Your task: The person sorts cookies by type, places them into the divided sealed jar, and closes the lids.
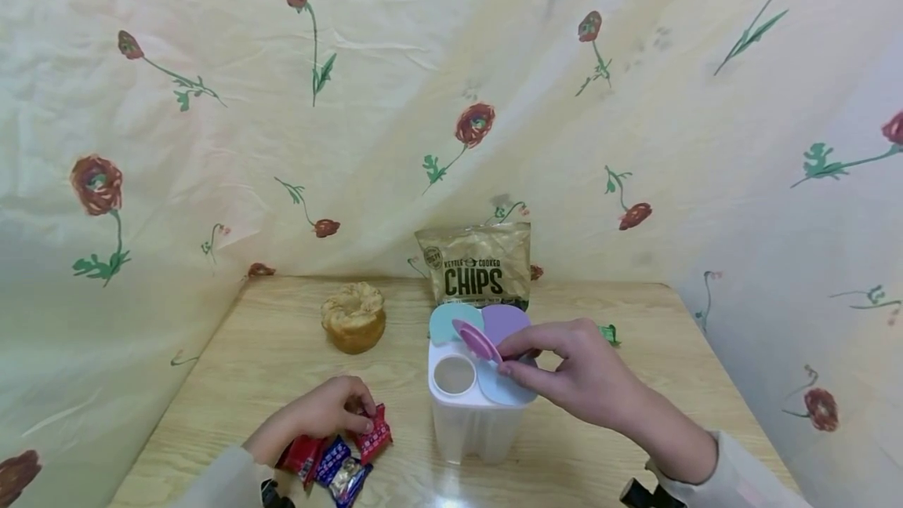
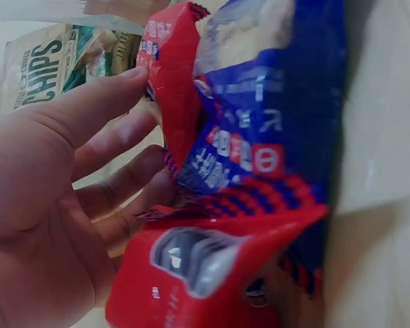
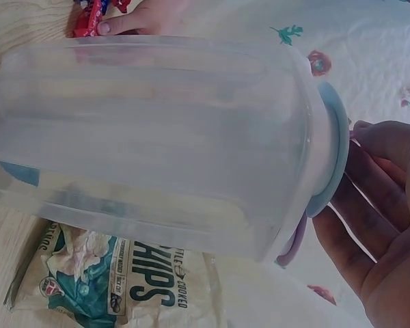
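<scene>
A tall translucent storage container [image 1: 462, 429] with a white top stands upright in the middle of the table. My right hand [image 1: 585, 371] pinches its pink lid [image 1: 474, 339], lifted and tilted beside an uncovered round opening [image 1: 455, 375]. Three lids stay down: teal [image 1: 450, 325], purple [image 1: 509, 320] and light blue [image 1: 509, 392]. To the left, my left hand [image 1: 320, 411] holds a small red snack packet [image 1: 374, 439] between thumb and fingers, low over the table. A blue packet [image 1: 342, 470] and another red packet [image 1: 302, 455] lie beside it, partly under the wrist.
A chips bag [image 1: 474, 265] stands behind the container against the flowered cloth [image 1: 381, 139]. At the back left of the wooden table [image 1: 268, 335] sits a round bread [image 1: 354, 318]. Something small and green [image 1: 609, 334] lies behind my right hand.
</scene>
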A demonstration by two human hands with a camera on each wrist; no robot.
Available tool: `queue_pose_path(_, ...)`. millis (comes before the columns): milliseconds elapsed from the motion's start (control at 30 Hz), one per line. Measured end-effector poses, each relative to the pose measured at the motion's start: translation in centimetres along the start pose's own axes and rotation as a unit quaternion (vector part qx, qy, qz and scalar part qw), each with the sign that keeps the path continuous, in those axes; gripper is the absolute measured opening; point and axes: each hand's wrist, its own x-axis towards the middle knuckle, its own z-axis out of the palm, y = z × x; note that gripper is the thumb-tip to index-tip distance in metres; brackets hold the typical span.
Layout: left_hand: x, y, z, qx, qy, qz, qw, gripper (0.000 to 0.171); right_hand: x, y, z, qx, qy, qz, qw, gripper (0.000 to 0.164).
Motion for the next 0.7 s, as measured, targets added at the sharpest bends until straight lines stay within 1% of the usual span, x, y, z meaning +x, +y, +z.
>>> queue_pose_path(33, -0.03, -0.11, 0.11, 0.0, 0.004, 0.005, 1.0, 0.016, -0.02, 0.0, 0.02, -0.003, 0.001, -0.001, 1.0, 0.021)
queue_pose_path(100, -0.12, -0.3, 0.29, -0.001, 0.011, 0.012, 0.9999, 0.025, -0.04, 0.01, 0.05, -0.007, 0.003, -0.003, 1.0, 0.021)
queue_pose_path(200, -0.16, -0.6, 0.56, 0.003, 0.021, 0.013, 0.9997, 0.045, -0.05, -0.04, 0.06, -0.011, 0.003, -0.003, 1.0, 0.022)
queue_pose_path(267, -0.15, -0.72, 0.65, 0.009, 0.028, 0.011, 0.9995, 0.05, -0.04, -0.04, 0.04, -0.01, 0.002, -0.001, 1.0, 0.021)
queue_pose_path(333, -0.12, -0.8, 0.7, 0.017, 0.034, 0.008, 0.9993, 0.048, -0.04, -0.04, 0.02, -0.01, 0.0, 0.002, 1.0, 0.022)
queue_pose_path(400, -0.11, -0.82, 0.65, 0.019, 0.039, 0.008, 0.999, 0.043, -0.06, -0.02, 0.01, -0.009, 0.0, 0.004, 1.0, 0.022)
queue_pose_path(600, -0.3, -0.37, 0.13, -0.003, 0.045, -0.007, 0.999, 0.036, -0.08, 0.0, 0.02, -0.01, -0.001, 0.003, 1.0, 0.022)
queue_pose_path(700, -0.39, -0.15, -0.06, -0.012, 0.051, -0.006, 0.9986, 0.034, -0.09, -0.05, 0.03, -0.011, 0.0, 0.004, 1.0, 0.021)
